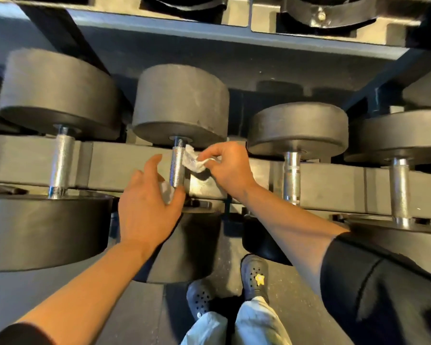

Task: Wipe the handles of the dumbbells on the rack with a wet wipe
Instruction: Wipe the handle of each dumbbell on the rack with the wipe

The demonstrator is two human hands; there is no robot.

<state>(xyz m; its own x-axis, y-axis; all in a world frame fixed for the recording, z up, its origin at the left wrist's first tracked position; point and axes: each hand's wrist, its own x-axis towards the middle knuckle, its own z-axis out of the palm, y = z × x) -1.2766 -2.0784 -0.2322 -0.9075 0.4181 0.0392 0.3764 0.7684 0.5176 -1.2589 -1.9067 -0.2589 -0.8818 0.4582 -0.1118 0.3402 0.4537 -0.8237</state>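
Your right hand point(228, 165) pinches a crumpled white wet wipe point(193, 161) against the knurled chrome handle point(177, 165) of the second dumbbell point(182, 105) on the rack point(125, 160); your left hand point(144, 202) curls round the handle's near end over more white wipe

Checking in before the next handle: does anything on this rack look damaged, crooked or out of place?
Nothing stands out. The dumbbells sit straight in the rack. The right hand pinches a crumpled wipe beside the second handle; the left hand holds another white scrap at its lower end.
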